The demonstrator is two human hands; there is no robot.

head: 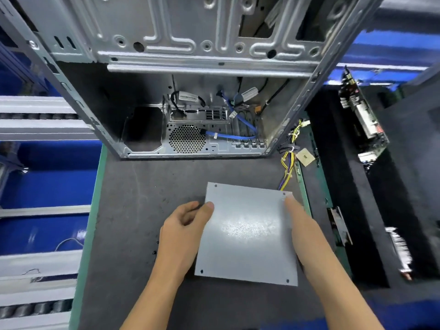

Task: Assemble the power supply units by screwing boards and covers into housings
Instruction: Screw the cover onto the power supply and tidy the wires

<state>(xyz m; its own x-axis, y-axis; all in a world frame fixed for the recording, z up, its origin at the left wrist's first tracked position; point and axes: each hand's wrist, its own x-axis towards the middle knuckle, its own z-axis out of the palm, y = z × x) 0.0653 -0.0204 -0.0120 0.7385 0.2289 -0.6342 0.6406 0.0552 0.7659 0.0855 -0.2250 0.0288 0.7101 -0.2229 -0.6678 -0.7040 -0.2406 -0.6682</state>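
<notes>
Both our hands pinch the cover (247, 232), left hand (183, 229) at its left edge, right hand (307, 232) at its right, above the mat (142, 186); loose wires (288, 163) could snag underneath.

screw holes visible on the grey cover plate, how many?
4 on the cover plate, one near each corner: far left, far right, near left, near right. The left hand and right hand cover both side edges, so more may be hidden.
</notes>
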